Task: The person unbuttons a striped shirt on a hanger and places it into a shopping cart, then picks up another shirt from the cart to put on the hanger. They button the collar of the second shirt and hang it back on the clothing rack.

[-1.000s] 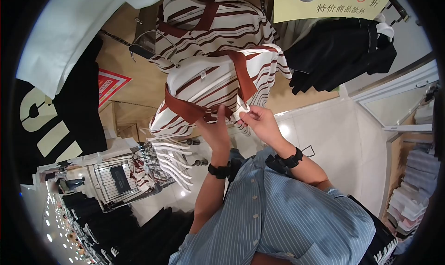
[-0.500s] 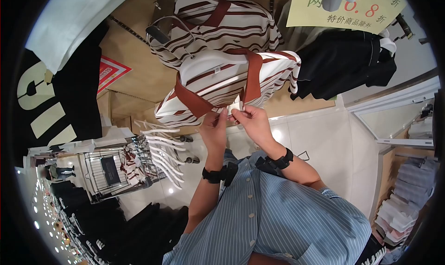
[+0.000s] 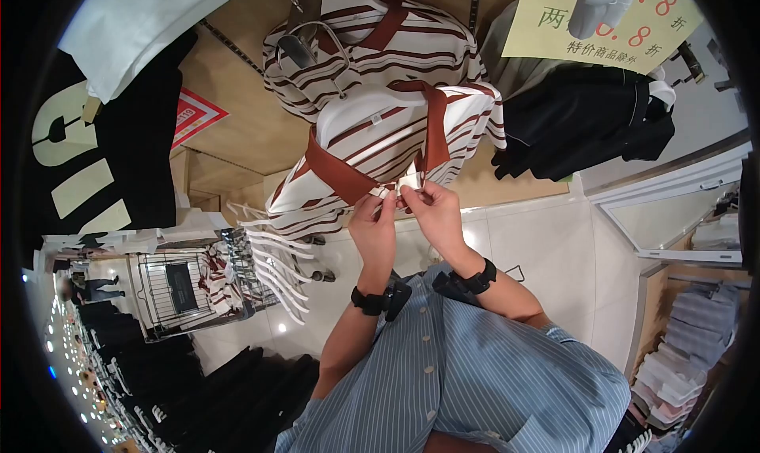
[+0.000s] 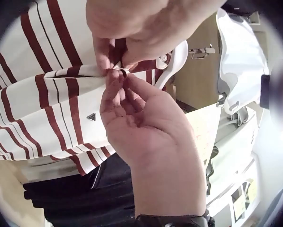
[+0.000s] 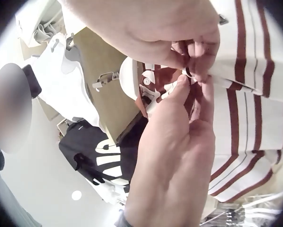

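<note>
A white shirt with brown stripes and a rust-brown collar hangs on a white hanger. My left hand pinches the front edge of the shirt just below the collar. Beside it, my right hand pinches the opposite front edge, thumb on a white part of the placket. In the left wrist view the fingertips of both hands meet at a small dark button-like spot. Much of the front opening is hidden behind the fingers.
Behind hangs another striped shirt. Black garments hang to the right, under a yellow sign. At left are a black garment with pale lettering, several white hangers and a wire cart.
My left hand has moved from the collar's left side to the front opening, its fingers now pinching. Both hands have come together there. The head view has shifted a little.
</note>
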A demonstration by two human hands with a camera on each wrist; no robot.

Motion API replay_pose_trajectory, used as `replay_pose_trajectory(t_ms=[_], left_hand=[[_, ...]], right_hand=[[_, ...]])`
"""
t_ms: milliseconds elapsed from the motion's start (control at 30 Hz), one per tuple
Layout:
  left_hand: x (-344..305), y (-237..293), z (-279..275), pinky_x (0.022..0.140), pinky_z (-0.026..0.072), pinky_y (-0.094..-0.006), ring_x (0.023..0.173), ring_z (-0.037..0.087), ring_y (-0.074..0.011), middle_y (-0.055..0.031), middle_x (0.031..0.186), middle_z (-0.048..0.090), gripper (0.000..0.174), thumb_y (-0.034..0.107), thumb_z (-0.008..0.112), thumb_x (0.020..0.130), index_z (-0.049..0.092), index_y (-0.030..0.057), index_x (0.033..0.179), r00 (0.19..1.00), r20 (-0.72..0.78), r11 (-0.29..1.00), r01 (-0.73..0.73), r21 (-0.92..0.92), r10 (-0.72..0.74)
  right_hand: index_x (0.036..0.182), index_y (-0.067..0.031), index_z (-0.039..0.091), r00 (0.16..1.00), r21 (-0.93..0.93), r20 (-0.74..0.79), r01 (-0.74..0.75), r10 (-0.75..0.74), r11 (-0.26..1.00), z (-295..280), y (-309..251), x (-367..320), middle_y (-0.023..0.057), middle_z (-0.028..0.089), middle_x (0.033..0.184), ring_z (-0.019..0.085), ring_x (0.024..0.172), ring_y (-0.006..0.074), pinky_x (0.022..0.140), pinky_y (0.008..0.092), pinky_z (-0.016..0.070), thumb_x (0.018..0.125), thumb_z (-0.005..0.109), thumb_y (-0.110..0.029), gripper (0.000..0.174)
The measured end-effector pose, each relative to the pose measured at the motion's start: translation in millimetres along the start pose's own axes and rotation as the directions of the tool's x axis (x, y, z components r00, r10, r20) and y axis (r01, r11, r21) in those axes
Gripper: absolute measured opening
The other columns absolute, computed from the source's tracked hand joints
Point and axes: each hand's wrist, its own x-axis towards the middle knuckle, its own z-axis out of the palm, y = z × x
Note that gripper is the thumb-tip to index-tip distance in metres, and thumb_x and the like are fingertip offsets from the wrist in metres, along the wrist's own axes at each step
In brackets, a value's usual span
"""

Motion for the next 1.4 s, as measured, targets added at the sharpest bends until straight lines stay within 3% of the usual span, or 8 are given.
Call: replay_pose_trajectory(t_ms=[467,567,667,833,933,1133,1267,1400], left_hand=[[11.3,-16.7,-2.2,0.058,0.0439,-0.0290,0.061,0.054,-0.0177,-0.0093,0.071,0.057,0.015,0.008,0.070,0.084,0.063,-0.0043,0.079,0.978,0.005,0.952,-0.202,0.228,0.207],[9.8,-17.3,-13.5,0.059,0.0449,-0.0316,0.062,0.056,-0.0213,-0.0106,0.072,0.059,0.016,0.009,0.071,0.084,0.063,-0.0036,0.079,0.985,0.015,0.940,-0.166,0.297,0.170],[14.6,-9.0,-18.3,0.061,0.0464,-0.0360,0.066,0.060,-0.0270,-0.0127,0.073,0.062,0.015,0.011,0.072,0.082,0.064,-0.0014,0.079,0.983,0.020,0.936,-0.179,0.302,0.182],[18.0,-6.7,-28.0,0.058,0.0457,-0.0339,0.062,0.058,-0.0251,-0.0116,0.073,0.061,0.016,0.010,0.074,0.081,0.063,-0.0012,0.078,0.975,0.120,0.929,-0.215,0.301,0.187],[14.1,8.8,-34.5,0.059,0.0476,-0.0319,0.063,0.059,-0.0232,-0.0096,0.080,0.062,0.015,0.010,0.075,0.081,0.063,0.0010,0.083,0.953,0.071,0.926,-0.303,0.227,0.294],[42.8,64.2,-41.6,0.060,0.0483,-0.0312,0.069,0.057,-0.0206,-0.0060,0.100,0.061,0.022,0.011,0.077,0.077,0.065,0.0058,0.095,0.753,0.204,0.651,-0.648,0.395,0.626],[63.2,56.2,-44.8,0.063,0.0499,-0.0363,0.078,0.059,-0.0242,-0.0062,0.092,0.058,0.015,0.009,0.070,0.080,0.065,0.0049,0.094,0.751,0.476,0.510,-0.660,0.552,0.457],[63.2,68.3,-39.7,0.065,0.0495,-0.0372,0.079,0.059,-0.0270,-0.0080,0.087,0.058,0.010,0.006,0.068,0.080,0.064,0.0034,0.089,0.748,0.450,0.594,-0.663,0.457,0.488]], right_hand=[[0.081,0.0046,0.067,0.979,-0.265,0.030,0.205,-0.204,0.942,6.0,1.8,10.4,0.0133,0.058,0.058,0.055,0.050,0.0194,0.049,0.0319,0.0432,0.082,0.071,-0.011,0.016],[0.076,0.0017,0.066,0.861,-0.431,0.343,0.500,-0.376,0.752,-13.6,-15.3,11.5,0.0111,0.058,0.060,0.057,0.053,0.0243,0.052,0.0318,0.0451,0.079,0.076,-0.016,0.020],[0.071,-0.0023,0.065,0.590,-0.433,0.520,0.805,-0.618,0.405,-34.6,-59.8,6.5,0.0081,0.058,0.062,0.056,0.054,0.0263,0.053,0.0330,0.0463,0.075,0.078,-0.022,0.024],[0.100,-0.0068,0.067,0.512,-0.582,0.706,0.813,-0.489,0.011,-43.6,-90.2,25.5,0.0052,0.063,0.109,0.055,0.095,0.0212,0.079,0.0334,0.0458,0.070,0.064,-0.013,0.030],[0.096,-0.0077,0.069,0.384,-0.502,0.725,0.863,-0.572,-0.056,-52.1,-81.9,44.9,0.0025,0.066,0.101,0.057,0.088,0.0218,0.074,0.0337,0.0475,0.067,0.066,-0.010,0.030],[0.096,-0.0050,0.068,0.373,-0.461,0.758,0.887,-0.536,-0.035,-50.1,-92.3,40.5,0.0041,0.063,0.097,0.057,0.090,0.0226,0.079,0.0340,0.0474,0.068,0.062,-0.009,0.029],[0.096,-0.0035,0.066,0.385,-0.449,0.750,0.894,-0.538,0.014,-46.8,-102.2,35.3,0.0051,0.062,0.094,0.057,0.090,0.0235,0.079,0.0342,0.0489,0.067,0.063,-0.008,0.029],[0.091,-0.0027,0.064,0.394,-0.399,0.737,0.909,-0.549,0.117,-38.3,-103.6,33.4,0.0059,0.062,0.089,0.057,0.086,0.0246,0.074,0.0331,0.0498,0.068,0.067,-0.005,0.023]])
